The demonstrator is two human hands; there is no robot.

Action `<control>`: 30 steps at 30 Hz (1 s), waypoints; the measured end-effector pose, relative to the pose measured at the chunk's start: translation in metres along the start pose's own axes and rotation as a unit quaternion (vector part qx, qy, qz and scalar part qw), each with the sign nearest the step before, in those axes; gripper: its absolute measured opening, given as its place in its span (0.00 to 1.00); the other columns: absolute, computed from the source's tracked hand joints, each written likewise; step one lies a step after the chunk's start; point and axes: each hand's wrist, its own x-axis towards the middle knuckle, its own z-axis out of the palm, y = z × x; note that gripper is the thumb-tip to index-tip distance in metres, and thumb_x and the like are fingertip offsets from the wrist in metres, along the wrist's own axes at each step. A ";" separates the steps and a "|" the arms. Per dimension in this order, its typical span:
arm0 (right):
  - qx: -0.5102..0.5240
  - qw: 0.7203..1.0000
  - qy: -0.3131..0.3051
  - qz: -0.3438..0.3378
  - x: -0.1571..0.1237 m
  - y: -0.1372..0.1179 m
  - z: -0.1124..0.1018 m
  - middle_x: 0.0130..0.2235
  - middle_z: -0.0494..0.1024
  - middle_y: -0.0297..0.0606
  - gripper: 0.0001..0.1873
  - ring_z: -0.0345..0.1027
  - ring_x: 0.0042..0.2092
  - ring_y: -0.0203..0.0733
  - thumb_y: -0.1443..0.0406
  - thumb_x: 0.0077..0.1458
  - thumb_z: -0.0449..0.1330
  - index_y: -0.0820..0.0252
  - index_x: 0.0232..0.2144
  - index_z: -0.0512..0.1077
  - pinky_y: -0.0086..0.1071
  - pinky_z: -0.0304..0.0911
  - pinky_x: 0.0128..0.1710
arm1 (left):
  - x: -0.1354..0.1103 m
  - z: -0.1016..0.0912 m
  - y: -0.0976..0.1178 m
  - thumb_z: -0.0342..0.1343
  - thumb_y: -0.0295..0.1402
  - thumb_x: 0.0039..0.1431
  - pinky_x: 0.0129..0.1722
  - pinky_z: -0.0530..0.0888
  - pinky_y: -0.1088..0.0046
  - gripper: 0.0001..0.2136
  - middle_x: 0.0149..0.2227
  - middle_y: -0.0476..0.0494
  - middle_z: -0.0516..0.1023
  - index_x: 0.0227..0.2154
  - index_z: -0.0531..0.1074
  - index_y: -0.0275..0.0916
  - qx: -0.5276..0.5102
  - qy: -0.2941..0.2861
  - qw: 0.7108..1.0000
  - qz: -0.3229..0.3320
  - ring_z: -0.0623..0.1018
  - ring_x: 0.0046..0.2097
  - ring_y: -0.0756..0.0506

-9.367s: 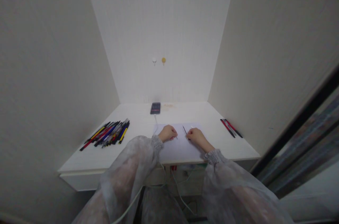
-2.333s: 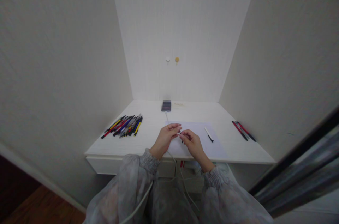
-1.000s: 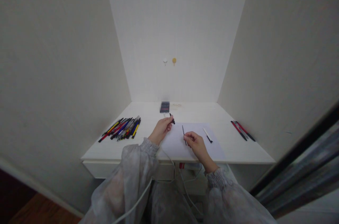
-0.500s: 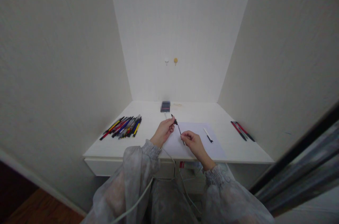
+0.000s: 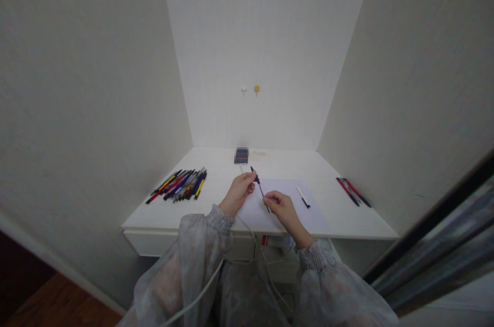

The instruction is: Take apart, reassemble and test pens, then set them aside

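Over the sheet of paper, my left hand (image 5: 238, 194) pinches a black pen part (image 5: 252, 170) between thumb and fingers, its tapered end pointing up and away. A thin dark pen refill (image 5: 261, 190) runs from that part down toward my right hand (image 5: 282, 209). My right fingertips are closed on the refill, and its lower end sticks out below them. Whether the refill sits inside the black part is hidden by my left fingers. Beside my right hand, a white pen piece with a black clip end (image 5: 303, 197) lies on the white paper (image 5: 289, 186).
A pile of mixed pens (image 5: 185, 185) lies at the desk's left. Several red and black pens (image 5: 353, 191) lie at the right edge. A phone-like device (image 5: 241, 155) with a cable stands at the back. Walls (image 5: 247, 33) enclose the desk (image 5: 216, 162); a cable (image 5: 204, 291) crosses my left sleeve.
The black pen part has shifted very slightly between my left fingers. Both hands keep nearly the same place and grip.
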 end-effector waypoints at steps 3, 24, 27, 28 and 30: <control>0.002 1.000 0.001 0.004 0.001 -0.002 0.000 0.17 0.63 0.28 0.08 0.52 0.19 0.30 0.62 0.42 0.56 0.62 0.22 0.67 0.25 0.48 0.19 | -0.001 -0.002 -0.001 0.59 0.41 0.41 0.18 0.55 0.81 0.15 0.18 0.54 0.62 0.22 0.65 0.34 0.028 -0.001 0.999 0.022 0.61 0.18 0.58; -0.144 0.983 0.085 -0.077 0.024 0.004 0.003 0.21 0.68 0.31 0.09 0.60 0.23 0.34 0.59 0.44 0.56 0.60 0.24 0.65 0.27 0.54 0.25 | -0.004 -0.004 -0.026 0.59 0.38 0.43 0.31 0.69 0.78 0.14 0.26 0.50 0.69 0.26 0.61 0.35 -0.053 -0.051 0.997 -0.006 0.71 0.28 0.54; -0.190 0.975 0.090 -0.073 0.027 0.006 0.004 0.21 0.68 0.31 0.10 0.60 0.23 0.35 0.58 0.46 0.55 0.60 0.23 0.67 0.27 0.54 0.25 | -0.001 -0.005 -0.031 0.59 0.36 0.44 0.31 0.70 0.77 0.13 0.25 0.50 0.69 0.27 0.61 0.36 -0.072 -0.033 0.997 -0.022 0.72 0.27 0.54; -0.192 0.975 0.089 -0.074 0.027 0.008 0.004 0.21 0.69 0.32 0.11 0.60 0.24 0.35 0.58 0.47 0.54 0.60 0.23 0.67 0.27 0.54 0.25 | 0.000 -0.006 -0.033 0.59 0.36 0.44 0.31 0.70 0.76 0.13 0.25 0.50 0.69 0.27 0.60 0.36 -0.078 -0.028 0.996 -0.026 0.72 0.27 0.54; -0.180 0.977 0.083 -0.078 0.028 0.010 0.004 0.21 0.69 0.33 0.14 0.61 0.24 0.35 0.57 0.48 0.52 0.61 0.23 0.68 0.27 0.55 0.25 | 0.003 -0.007 -0.036 0.58 0.34 0.46 0.33 0.70 0.75 0.12 0.25 0.50 0.69 0.27 0.60 0.36 -0.097 -0.022 0.995 -0.031 0.73 0.27 0.53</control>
